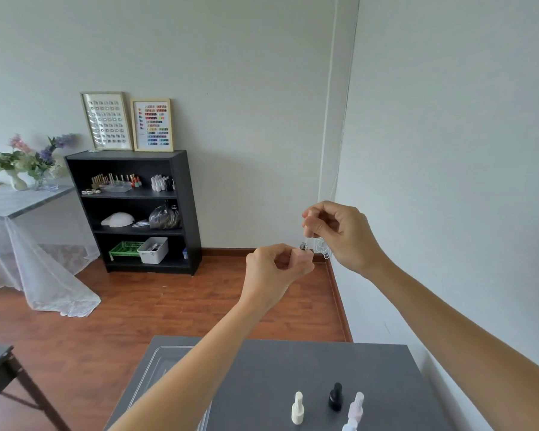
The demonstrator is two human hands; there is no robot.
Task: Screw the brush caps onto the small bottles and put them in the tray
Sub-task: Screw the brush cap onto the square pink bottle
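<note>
- the left hand [276, 265] is raised well above the tabletop [293, 362], fingers curled round a small pinkish bottle [302, 251] whose dark threaded neck sticks up out of the fist.
- the right hand [336, 231] hovers just above and to the right of it, pinching a pinkish brush cap [308, 227] between thumb and fingers.
- the cap hangs upright over the bottle's neck; a thin brush stem reaches down from it to the opening, and i cannot tell whether the tip is inside.
- cap and bottle are not joined; a gap shows between the cap's lower edge and the neck.
- a clear plastic tray [156, 365] sits on the left part of the grey tabletop, partly hidden by the left forearm.
- near the front edge of the tabletop stand three capped bottles: a cream bottle [297, 407], a black bottle [335, 396] behind and right of it, and a pale lilac bottle [356, 405] furthest right.
- a whitish item [349, 427] is cut off by the bottom edge just below the lilac one.
- across the wooden floor, a black bookshelf [131, 209] stands against the wall, with two framed charts [126, 122] on top.
- to its left, a cloth-draped table [19, 200] carries flowers [28, 160] in vases.
</note>
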